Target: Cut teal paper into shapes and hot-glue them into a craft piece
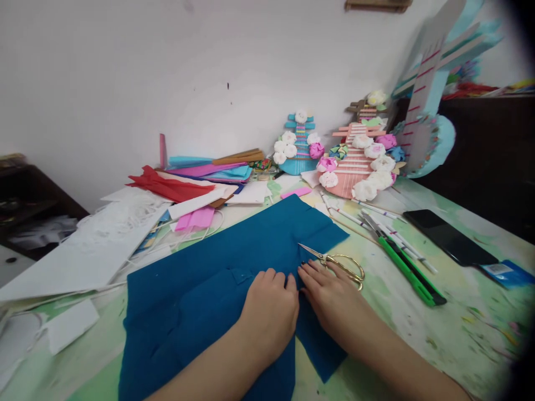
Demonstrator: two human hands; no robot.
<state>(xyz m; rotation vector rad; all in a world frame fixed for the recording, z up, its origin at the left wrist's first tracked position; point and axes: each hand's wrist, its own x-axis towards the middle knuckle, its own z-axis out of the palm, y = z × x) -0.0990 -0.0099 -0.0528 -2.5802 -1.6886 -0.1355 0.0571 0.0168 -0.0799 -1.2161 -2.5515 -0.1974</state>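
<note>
A large dark blue sheet, crepe paper by its look, lies creased in front of me. A split runs up it from the near edge, leaving a narrower strip on the right. My left hand is closed on the sheet beside the top of this split, fingers curled. Close by, my right hand presses its fingers together on the strip side; its thumb is mostly hidden. Gold-handled scissors rest just beyond the right fingers, blades lying over the sheet.
Right of the sheet are a green utility knife, striped paper sticks and a black phone. Flower-decorated instrument models stand along the wall. Coloured paper and a white board with shreds lie at left.
</note>
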